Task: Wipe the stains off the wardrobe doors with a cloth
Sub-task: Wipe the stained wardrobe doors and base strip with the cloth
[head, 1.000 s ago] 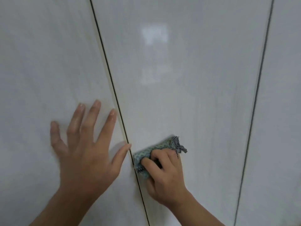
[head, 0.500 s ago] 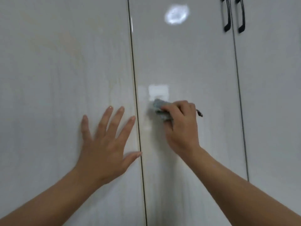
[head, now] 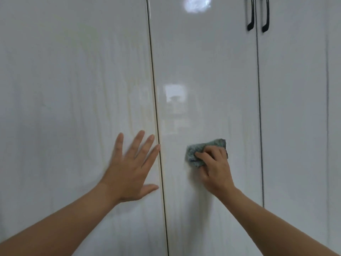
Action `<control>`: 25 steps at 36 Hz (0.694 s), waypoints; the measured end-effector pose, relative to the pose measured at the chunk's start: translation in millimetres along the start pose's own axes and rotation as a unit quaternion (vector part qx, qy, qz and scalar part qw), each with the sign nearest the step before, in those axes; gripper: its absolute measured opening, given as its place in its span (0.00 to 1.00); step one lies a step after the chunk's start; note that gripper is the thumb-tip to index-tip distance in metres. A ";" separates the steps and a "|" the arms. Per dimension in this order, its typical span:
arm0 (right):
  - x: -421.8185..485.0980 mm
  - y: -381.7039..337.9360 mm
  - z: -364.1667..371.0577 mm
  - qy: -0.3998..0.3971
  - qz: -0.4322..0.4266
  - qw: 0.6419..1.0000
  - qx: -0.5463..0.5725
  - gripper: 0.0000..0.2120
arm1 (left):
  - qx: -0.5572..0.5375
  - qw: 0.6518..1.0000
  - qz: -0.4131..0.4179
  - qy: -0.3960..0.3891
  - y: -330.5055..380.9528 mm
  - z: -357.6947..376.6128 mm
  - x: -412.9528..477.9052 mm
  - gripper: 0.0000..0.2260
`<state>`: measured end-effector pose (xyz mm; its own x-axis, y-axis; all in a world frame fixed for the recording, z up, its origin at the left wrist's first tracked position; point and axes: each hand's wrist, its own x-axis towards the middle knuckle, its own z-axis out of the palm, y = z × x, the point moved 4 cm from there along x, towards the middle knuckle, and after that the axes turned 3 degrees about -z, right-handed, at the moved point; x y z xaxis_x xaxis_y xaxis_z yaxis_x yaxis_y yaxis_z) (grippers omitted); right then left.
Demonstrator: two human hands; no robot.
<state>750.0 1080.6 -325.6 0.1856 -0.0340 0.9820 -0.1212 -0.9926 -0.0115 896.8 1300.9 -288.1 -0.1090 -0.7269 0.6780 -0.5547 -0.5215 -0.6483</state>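
**Cloth swept down and right across the middle door**

The left hand [head: 129,170] lay flat and spread on the left wardrobe door [head: 73,108], fingertips at the seam, as it had half a second before. Across the seam, on the middle door [head: 212,71], the right hand [head: 215,170] gripped the crumpled grey-green cloth [head: 206,145] against the panel. The cloth had moved from beside the seam lower, toward the door's centre. Faint vertical streaks remained, so wiping probably had ground left. Black handles [head: 251,17] hung upper right.

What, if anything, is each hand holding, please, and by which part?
The right hand grips the cloth by its lower right part, fingers curled over it; the left hand holds nothing.
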 end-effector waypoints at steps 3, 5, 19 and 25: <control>-17.6 -1.2 -3.1 -0.048 -0.048 0.998 0.005 0.14 | 0.010 0.999 0.027 -0.021 0.9 2.3 -10.3 0.51; -2.1 0.7 -11.4 -0.027 -0.058 0.998 0.004 0.13 | 0.012 0.999 0.027 -0.032 1.1 2.9 -11.3 0.51; 116.8 70.4 -45.2 0.094 0.126 0.987 0.007 0.12 | 0.025 0.999 0.024 -0.018 2.7 7.4 -13.0 0.50; 15.6 53.6 -25.0 0.038 0.101 0.994 -0.024 0.16 | 0.026 0.999 0.017 -0.010 6.2 6.8 -13.7 0.50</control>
<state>722.1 1029.8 -306.2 0.0786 -0.2202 0.9723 -0.1958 -0.9597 -0.2015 900.5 1304.5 -303.8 -0.1092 -0.7533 0.6485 -0.5078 -0.5186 -0.6879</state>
